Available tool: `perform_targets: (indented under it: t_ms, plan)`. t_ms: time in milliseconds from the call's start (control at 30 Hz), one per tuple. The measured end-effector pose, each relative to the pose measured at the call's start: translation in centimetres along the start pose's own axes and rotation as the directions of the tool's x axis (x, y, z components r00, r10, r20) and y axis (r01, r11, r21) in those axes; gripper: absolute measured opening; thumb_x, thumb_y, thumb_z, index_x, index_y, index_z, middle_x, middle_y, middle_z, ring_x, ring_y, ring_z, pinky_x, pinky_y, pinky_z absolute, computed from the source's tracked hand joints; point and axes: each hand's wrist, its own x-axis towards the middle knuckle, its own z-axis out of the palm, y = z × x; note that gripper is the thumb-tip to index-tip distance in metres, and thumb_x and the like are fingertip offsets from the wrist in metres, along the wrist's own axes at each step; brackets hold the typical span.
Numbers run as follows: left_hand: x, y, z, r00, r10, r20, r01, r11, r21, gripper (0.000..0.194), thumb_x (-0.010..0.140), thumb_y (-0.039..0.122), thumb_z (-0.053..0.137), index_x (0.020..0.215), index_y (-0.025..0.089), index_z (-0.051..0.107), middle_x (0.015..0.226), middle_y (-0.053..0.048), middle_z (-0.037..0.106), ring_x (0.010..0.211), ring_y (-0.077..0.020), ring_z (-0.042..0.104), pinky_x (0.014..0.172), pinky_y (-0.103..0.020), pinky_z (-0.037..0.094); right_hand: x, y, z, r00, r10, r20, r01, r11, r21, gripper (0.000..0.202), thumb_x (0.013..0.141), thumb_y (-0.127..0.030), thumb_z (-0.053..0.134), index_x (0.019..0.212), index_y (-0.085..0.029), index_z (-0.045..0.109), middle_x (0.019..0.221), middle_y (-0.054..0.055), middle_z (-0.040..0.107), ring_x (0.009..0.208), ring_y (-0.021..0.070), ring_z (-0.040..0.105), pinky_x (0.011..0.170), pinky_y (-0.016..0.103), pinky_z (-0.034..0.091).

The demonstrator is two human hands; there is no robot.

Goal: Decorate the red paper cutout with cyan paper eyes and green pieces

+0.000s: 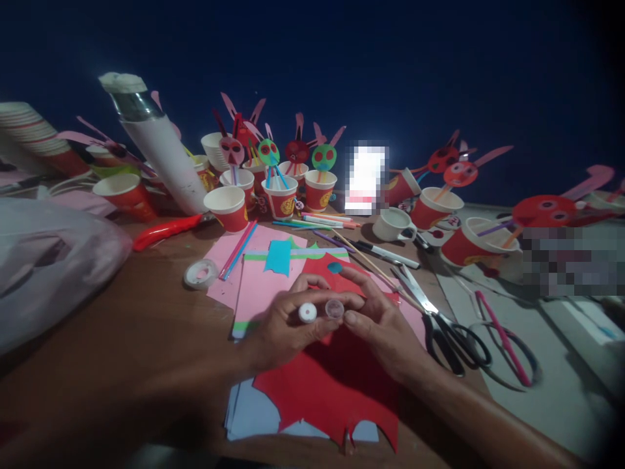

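Over the red paper [336, 391], both hands meet near the middle of the view. My left hand [288, 322] is closed round a small white cylinder [307, 312], its round end facing me. Between the fingertips of the two hands is a small clear round cap [334, 309]; my right hand [378, 319] pinches its right side. A small blue paper oval [334, 268] shows at the tip of my right index finger. Pink sheets [258, 286] and a blue paper piece [278, 257] lie just beyond the hands.
Scissors [439, 319] lie to the right, a tape roll [200, 274] to the left. Red paper cups [280, 197] with paper animal heads stand behind, beside a glowing screen [364, 176], a white mug [393, 225] and pens [390, 253]. A plastic bag [53, 260] sits at left.
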Motion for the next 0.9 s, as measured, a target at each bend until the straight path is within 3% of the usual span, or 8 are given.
perform_targets:
  t_ms: [167, 267, 367, 500, 700, 900]
  plan:
    - [0.1, -0.6, -0.6, 0.989, 0.139, -0.042, -0.122, 0.953, 0.277, 0.036, 0.084, 0.028, 0.059, 0.120, 0.023, 0.057, 0.111, -0.004, 0.055, 0.107, -0.0169, 0.053, 0.091, -0.028, 0.047, 0.1, -0.6, -0.3, 0.988, -0.150, -0.035, 0.147, 0.986, -0.078, 0.056, 0.079, -0.023, 0.068, 0.126, -0.029, 0.037, 0.085, -0.002, 0.059, 0.079, 0.0120, 0.058, 0.073, 0.026, 0.048]
    - [-0.1, -1.0, -1.3, 0.993, 0.118, 0.014, -0.106, 0.826, 0.553, 0.035, 0.086, 0.025, 0.054, 0.120, 0.022, 0.055, 0.111, -0.003, 0.063, 0.101, -0.0168, 0.059, 0.090, -0.030, 0.047, 0.0, -1.0, -0.7, 0.956, -0.293, -0.021, 0.276, 0.922, -0.272, 0.058, 0.080, -0.018, 0.065, 0.128, -0.031, 0.034, 0.088, -0.001, 0.056, 0.080, 0.0125, 0.057, 0.073, 0.027, 0.048]
    - [-0.5, -1.1, -2.0, 0.998, 0.068, 0.013, -0.056, 0.674, 0.736, 0.036, 0.085, 0.024, 0.052, 0.122, 0.026, 0.053, 0.115, -0.002, 0.064, 0.102, -0.0191, 0.061, 0.088, -0.031, 0.048, -0.3, -0.9, -1.1, 0.925, -0.372, 0.080, 0.355, 0.769, -0.532, 0.063, 0.083, -0.014, 0.061, 0.134, -0.032, 0.028, 0.094, 0.001, 0.055, 0.086, 0.0145, 0.057, 0.080, 0.033, 0.048]
    - [-0.7, -0.8, -1.9, 1.000, 0.004, 0.013, -0.013, 0.557, 0.830, 0.034, 0.084, 0.026, 0.051, 0.117, 0.027, 0.054, 0.106, -0.001, 0.067, 0.095, -0.0190, 0.064, 0.079, -0.028, 0.050, -0.5, -0.1, -1.4, 0.904, -0.387, 0.183, 0.389, 0.566, -0.727, 0.068, 0.084, -0.013, 0.058, 0.140, -0.031, 0.024, 0.099, 0.003, 0.055, 0.089, 0.0159, 0.057, 0.083, 0.036, 0.048]
    - [-0.6, -0.6, -1.5, 0.992, -0.122, 0.021, 0.031, 0.410, 0.911, 0.026, 0.082, 0.022, 0.050, 0.107, 0.023, 0.058, 0.088, -0.003, 0.069, 0.082, -0.0195, 0.066, 0.069, -0.026, 0.049, -0.7, 0.3, -1.1, 0.863, -0.430, 0.263, 0.454, 0.435, -0.778, 0.069, 0.084, -0.014, 0.059, 0.141, -0.030, 0.023, 0.098, 0.003, 0.059, 0.089, 0.0162, 0.059, 0.082, 0.034, 0.049]
    - [-0.8, -0.8, -1.6, 0.983, -0.185, 0.017, 0.049, 0.350, 0.936, 0.028, 0.080, 0.022, 0.050, 0.106, 0.024, 0.059, 0.079, -0.004, 0.068, 0.073, -0.0218, 0.067, 0.058, -0.025, 0.044, -0.7, 0.4, -0.7, 0.824, -0.464, 0.325, 0.480, 0.267, -0.836, 0.062, 0.086, -0.015, 0.057, 0.139, -0.029, 0.028, 0.091, 0.002, 0.063, 0.083, 0.0150, 0.062, 0.076, 0.029, 0.052]
